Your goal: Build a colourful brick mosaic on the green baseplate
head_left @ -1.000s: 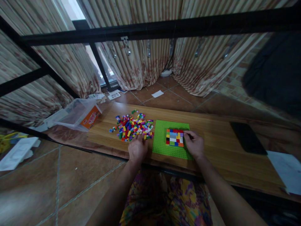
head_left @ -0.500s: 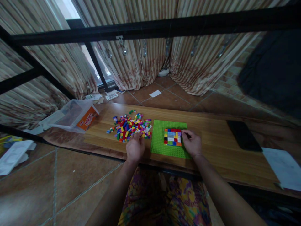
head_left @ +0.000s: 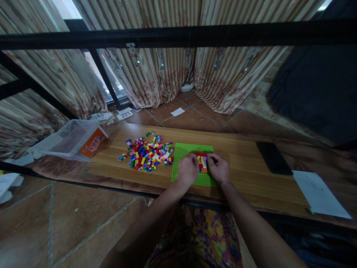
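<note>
A green studded baseplate [head_left: 180, 149] lies on the wooden board, bearing a low block of multicoloured toy bricks [head_left: 203, 163]. Over the left part of that block is my left hand [head_left: 188, 168], fingers pinched together and covering many of the bricks. Whatever it pinches is too small to name. My right hand [head_left: 220, 169] rests at the block's right edge, thumb and forefinger closed near its upper right corner; what lies between them is hidden. To the left of the baseplate spreads a pile of loose toy bricks [head_left: 150, 153] in many colours.
A clear plastic box [head_left: 72, 137] with an orange label lies at the board's left end. On the right are a dark flat phone-like slab [head_left: 274, 158] and a white paper sheet [head_left: 320, 193]. A black metal rail [head_left: 167, 37] crosses in front of striped curtains [head_left: 156, 82].
My left hand has left the loose brick pile and moved right onto the brick block. My right hand stays at the block's right edge. The view has shifted somewhat to the right.
</note>
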A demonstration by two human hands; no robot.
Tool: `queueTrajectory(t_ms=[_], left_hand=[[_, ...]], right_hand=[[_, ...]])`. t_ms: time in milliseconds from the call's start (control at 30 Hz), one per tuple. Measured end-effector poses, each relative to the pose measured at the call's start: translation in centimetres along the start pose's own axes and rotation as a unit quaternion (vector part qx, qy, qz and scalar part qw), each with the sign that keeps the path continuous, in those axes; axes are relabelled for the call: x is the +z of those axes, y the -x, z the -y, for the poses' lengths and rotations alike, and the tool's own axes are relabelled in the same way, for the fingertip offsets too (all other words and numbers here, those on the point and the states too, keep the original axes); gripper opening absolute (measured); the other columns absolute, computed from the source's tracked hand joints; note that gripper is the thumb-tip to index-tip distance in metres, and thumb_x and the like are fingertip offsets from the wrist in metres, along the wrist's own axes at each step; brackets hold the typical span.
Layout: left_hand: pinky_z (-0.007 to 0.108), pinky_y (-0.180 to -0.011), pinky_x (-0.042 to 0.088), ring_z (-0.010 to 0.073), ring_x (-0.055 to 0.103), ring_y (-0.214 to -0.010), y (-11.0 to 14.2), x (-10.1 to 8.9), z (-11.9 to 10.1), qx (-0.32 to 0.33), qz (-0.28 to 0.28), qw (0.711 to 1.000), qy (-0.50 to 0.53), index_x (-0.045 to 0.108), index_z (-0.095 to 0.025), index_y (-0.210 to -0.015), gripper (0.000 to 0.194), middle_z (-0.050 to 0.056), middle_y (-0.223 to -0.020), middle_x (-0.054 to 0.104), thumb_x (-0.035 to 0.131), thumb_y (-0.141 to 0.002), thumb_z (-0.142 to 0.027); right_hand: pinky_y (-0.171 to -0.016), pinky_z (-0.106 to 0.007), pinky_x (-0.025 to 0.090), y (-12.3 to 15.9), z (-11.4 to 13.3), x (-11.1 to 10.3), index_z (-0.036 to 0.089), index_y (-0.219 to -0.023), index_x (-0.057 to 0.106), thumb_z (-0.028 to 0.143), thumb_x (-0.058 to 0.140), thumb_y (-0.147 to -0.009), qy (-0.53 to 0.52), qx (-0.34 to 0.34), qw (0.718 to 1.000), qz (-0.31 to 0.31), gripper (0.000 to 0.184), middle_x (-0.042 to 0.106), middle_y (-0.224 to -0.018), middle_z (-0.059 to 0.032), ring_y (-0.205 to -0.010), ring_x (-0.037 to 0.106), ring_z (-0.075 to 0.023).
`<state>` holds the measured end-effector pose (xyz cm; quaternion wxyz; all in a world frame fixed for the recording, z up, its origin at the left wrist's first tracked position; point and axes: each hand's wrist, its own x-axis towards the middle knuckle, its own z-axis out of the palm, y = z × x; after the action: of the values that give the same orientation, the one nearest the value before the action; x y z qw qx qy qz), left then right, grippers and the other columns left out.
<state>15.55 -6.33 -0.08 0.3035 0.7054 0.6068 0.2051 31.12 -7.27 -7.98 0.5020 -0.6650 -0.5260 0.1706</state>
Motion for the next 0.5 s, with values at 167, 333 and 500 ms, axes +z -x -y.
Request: queueTrajectory(t_ms=[167, 333, 500], left_hand=[[0.03, -0.089, 0.05, 0.0203, 0.068, -0.097, -0.77, 0.66, -0.74, 0.003, 0.008, 0.998, -0.054, 0.069, -0.019, -0.106, 0.029, 0.009, -0.102, 0.074, 0.045, -0.09, -0.023], [0.031, -0.084, 0.051, 0.0219, 0.069, -0.095, -0.83, 0.96, -1.1, 0.007, 0.017, 0.995, -0.096, 0.071, -0.019, -0.1, 0.03, 0.011, -0.097, 0.074, 0.044, -0.091, -0.025], [0.029, -0.085, 0.05, 0.0205, 0.069, -0.094, -1.17, 0.99, -1.07, 0.004, 0.025, 0.995, -0.101, 0.073, -0.021, -0.098, 0.031, 0.01, -0.097, 0.075, 0.044, -0.091, -0.025]], right_hand=[[-0.075, -0.034, 0.051, -0.05, -0.14, 0.06, 0.019, -0.084, 0.072, 0.041, 0.055, -0.083, 0.001, -0.011, 1.0, -0.001, 0.028, 0.071, -0.087, -0.0073, -0.08, 0.065, -0.0215], [-0.074, -0.034, 0.051, -0.08, -0.06, 0.06, 0.02, -0.084, 0.073, 0.04, 0.053, -0.084, 0.01, -0.014, 1.0, 0.001, 0.028, 0.071, -0.086, -0.0072, -0.079, 0.065, -0.0214], [-0.075, -0.034, 0.051, -0.04, 0.02, 0.03, 0.02, -0.084, 0.072, 0.039, 0.054, -0.084, 0.008, -0.008, 1.0, 0.002, 0.027, 0.071, -0.086, -0.0067, -0.079, 0.065, -0.0213]])
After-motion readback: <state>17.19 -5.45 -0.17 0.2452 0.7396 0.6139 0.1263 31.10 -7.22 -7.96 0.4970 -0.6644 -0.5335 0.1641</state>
